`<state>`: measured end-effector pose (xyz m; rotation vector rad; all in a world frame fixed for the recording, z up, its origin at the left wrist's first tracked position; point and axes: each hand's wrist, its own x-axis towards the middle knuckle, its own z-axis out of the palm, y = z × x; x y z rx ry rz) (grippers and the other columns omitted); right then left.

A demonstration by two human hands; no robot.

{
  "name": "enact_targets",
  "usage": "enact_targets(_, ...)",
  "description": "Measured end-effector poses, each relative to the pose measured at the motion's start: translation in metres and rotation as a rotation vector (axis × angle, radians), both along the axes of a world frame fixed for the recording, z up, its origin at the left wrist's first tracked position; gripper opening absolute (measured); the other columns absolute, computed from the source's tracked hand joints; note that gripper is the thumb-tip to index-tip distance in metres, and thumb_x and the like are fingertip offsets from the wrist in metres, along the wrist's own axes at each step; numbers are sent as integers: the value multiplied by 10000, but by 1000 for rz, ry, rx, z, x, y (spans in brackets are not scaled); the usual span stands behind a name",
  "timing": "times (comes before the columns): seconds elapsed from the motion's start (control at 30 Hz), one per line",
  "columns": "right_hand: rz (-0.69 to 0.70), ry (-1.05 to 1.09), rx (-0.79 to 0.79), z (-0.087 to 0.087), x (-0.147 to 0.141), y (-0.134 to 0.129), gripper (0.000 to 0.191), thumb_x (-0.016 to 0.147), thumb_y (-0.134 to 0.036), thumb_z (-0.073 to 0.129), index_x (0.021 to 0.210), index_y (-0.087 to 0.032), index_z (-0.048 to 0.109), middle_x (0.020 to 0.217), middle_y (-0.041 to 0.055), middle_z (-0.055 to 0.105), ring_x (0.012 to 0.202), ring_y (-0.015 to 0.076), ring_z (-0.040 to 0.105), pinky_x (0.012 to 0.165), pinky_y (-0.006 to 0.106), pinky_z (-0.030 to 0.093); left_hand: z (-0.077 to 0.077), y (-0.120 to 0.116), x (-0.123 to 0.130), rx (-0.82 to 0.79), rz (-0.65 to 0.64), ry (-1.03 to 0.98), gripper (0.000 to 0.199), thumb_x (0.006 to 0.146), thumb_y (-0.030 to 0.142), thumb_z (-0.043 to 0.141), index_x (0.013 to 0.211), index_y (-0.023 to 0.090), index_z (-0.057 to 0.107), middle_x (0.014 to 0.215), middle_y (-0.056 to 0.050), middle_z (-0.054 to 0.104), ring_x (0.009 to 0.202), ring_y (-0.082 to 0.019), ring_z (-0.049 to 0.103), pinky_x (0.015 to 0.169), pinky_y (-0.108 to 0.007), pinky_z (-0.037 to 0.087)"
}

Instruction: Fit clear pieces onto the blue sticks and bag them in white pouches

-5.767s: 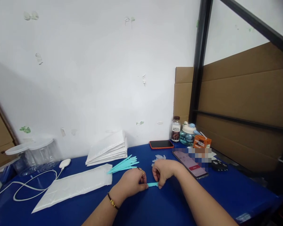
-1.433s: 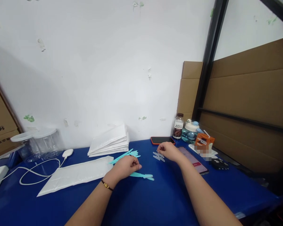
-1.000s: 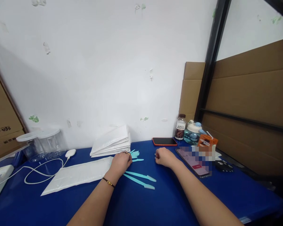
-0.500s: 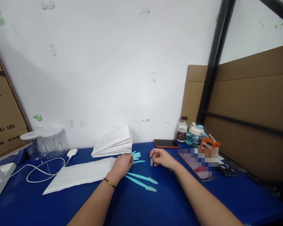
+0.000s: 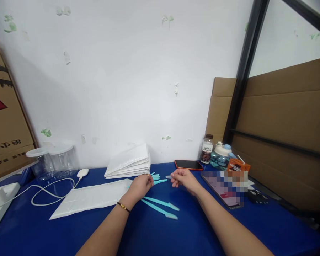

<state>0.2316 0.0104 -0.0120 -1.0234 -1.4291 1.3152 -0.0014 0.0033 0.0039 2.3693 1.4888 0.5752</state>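
My left hand [image 5: 140, 185] is closed around a turquoise stick tool [image 5: 160, 181] whose pale tip points right. Pinched in my right hand [image 5: 183, 179] is a small translucent cap [image 5: 169, 177], held just right of that tip and apart from it. Below my left hand, two turquoise tools [image 5: 162, 208] lie fanned on the blue table [image 5: 149, 236]. More turquoise pieces [image 5: 155, 176] lie behind my left fingers, partly hidden. A long white packet [image 5: 93, 197] lies left of my left hand.
Stacked white packets [image 5: 128, 161] stand by the wall. A phone [image 5: 188, 165] lies behind my right hand, with another phone [image 5: 221, 188], a brown bottle [image 5: 207, 149] and a blue bottle [image 5: 220, 156] to the right. Clear jars [image 5: 62, 161] and a white cable [image 5: 46, 184] are at left.
My right hand has turned the small cap from hanging down to pointing left toward the tool tip. My left hand has shifted slightly right with the tool. The view has tilted slightly.
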Motion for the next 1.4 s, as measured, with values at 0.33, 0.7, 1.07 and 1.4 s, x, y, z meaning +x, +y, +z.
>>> enact_targets(0.33,-38,-9,122,-2,2,3,209,737,-356,574,814,-171,519,553,-59,507,418,51,416,435,185,306,2,-3,1,-14,17,-9,118,788,243,474,808,187,577,758,-11,611,698,-133,534,603,-224,335)
enact_targets(0.7,26,-157,96,1,6,0,281,686,-356,630,856,-133,614,680,9,579,535,94,512,518,221,379,5,-5,1,18,-1,-1,101,776,204,469,797,191,568,742,-6,601,695,-131,533,603,-220,327)
enact_targets(1.07,96,-419,234,0,8,-1,315,786,-364,540,997,-149,633,735,16,582,585,102,529,568,231,427,3,-3,-1,24,7,8,91,806,218,457,819,201,546,758,-4,605,696,-133,542,600,-216,337)
enact_targets(1.4,100,-621,408,-2,5,2,265,819,-238,490,1010,-213,672,802,17,541,599,97,525,626,240,431,1,-2,0,28,-1,6,96,796,227,466,819,201,556,753,-10,611,677,-132,540,598,-212,333)
